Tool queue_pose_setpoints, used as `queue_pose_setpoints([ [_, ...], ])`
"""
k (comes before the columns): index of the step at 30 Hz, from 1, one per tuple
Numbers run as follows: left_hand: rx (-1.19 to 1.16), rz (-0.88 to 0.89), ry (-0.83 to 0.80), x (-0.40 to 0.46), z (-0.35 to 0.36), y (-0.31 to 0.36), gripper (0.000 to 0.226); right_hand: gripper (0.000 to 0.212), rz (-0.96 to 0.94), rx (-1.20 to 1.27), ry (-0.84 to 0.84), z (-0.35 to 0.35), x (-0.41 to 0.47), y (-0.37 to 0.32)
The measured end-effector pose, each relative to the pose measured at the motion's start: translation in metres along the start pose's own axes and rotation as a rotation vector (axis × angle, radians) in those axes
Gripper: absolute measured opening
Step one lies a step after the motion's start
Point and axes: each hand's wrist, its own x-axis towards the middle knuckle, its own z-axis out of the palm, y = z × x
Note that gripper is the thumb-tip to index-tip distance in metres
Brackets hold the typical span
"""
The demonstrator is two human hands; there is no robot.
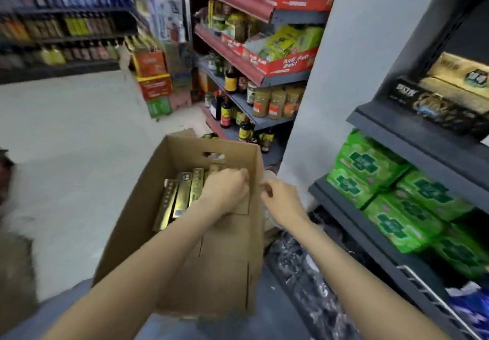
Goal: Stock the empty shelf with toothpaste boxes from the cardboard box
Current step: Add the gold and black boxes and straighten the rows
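The gold toothpaste boxes (182, 196) stand side by side in the open cardboard box (211, 260), long axes running from its near wall to its far wall. Left hand (225, 189) reaches inside – fingers curled onto them. Right hand (280, 196) hovers just outside the box's right wall, fingers loosely curled – holding nothing.

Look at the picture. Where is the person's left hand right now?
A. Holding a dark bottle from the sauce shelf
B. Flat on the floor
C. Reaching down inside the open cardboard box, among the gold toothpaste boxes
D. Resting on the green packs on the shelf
C. The left hand is inside the cardboard box, right at the gold toothpaste boxes, while the right hand is just outside the box's wall.
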Motion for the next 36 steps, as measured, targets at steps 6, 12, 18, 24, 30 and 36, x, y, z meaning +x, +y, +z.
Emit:
queue_pose_setpoints([
  [6, -0.067, -0.093, -0.188, 0.017, 0.04, -0.11, 0.028, 0.029, 0.187, 0.097, -0.126, 0.099, 0.051, -0.04],
  [12, 0.002, -0.07, -0.473, 0.066, 0.086, -0.205, 0.054, 0.039, 0.492, 0.134, -0.143, 0.173, 0.116, -0.051],
  [18, 0.0, 0.062, -0.578, 0.106, 0.124, -0.246, 0.11, 0.055, 0.781, 0.32, -0.147, 0.214, 0.173, -0.042],
  [24, 0.04, 0.086, -0.725, 0.111, 0.155, -0.24, 0.127, 0.064, 0.938, 0.472, -0.157, 0.228, 0.184, -0.021],
  [30, 0.146, 0.09, -0.714, 0.115, 0.154, -0.232, 0.129, 0.056, 0.935, 0.23, -0.107, 0.233, 0.17, -0.023],
  [36, 0.132, 0.082, -0.7, 0.116, 0.158, -0.233, 0.128, 0.115, 0.793, -0.185, -0.084, 0.252, 0.165, -0.024],
])
